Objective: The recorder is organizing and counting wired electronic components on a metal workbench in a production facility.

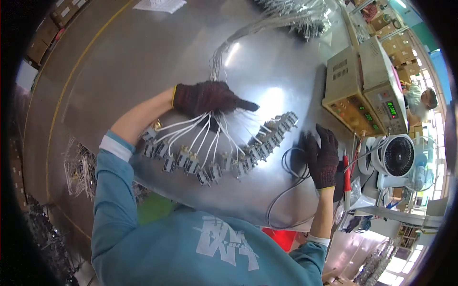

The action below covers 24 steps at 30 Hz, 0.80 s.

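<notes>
My left hand point(206, 98), in a dark knit glove, presses down on a bundle of white wires point(205, 128) where they fan out on the shiny metal table point(143, 57). Each wire ends in a small grey switch part; several of these parts point(219, 164) lie in a curved row in front of me. My right hand point(320, 157), also gloved, rests flat on the table at the right end of the row, on a loop of black cable point(288, 167). Its fingers are spread and hold nothing.
Two beige test instruments point(362, 90) with lit displays stand at the right edge. A small white fan point(396, 157) and a red probe point(347, 174) lie near them. More wire bundles point(286, 19) lie at the far side. Another person point(420, 102) works beyond the instruments.
</notes>
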{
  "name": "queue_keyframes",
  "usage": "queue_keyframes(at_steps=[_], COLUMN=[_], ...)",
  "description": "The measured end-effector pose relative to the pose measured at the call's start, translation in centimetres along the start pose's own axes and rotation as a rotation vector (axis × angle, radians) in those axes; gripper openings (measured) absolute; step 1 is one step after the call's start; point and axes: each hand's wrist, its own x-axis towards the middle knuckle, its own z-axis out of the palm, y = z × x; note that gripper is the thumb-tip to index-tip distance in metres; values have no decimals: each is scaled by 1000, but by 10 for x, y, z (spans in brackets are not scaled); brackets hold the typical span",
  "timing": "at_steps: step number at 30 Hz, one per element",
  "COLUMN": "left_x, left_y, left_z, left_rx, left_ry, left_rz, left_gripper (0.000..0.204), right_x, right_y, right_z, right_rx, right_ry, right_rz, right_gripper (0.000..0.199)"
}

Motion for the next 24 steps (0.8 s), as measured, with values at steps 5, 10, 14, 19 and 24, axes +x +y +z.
queue_keyframes(at_steps=[5, 10, 14, 19, 24], left_x=[8, -1, 8, 2, -1], left_y=[5, -12, -1, -4, 5], left_z=[1, 22, 11, 9, 3], left_rx=[-96, -180, 17, 31, 24], left_ry=[-20, 115, 97, 38, 42], left_rz=[-28, -42, 28, -46, -68], left_gripper=[97, 60, 74, 83, 93], right_x=[-18, -18, -26, -19, -4], right_y=[5, 8, 42, 9, -17], right_z=[11, 21, 28, 18, -5], right_rx=[-98, -310, -187, -281, 768], right_ry=[-131, -40, 2, -104, -96], right_rz=[121, -327, 33, -214, 527], right_gripper=[54, 52, 45, 49, 37])
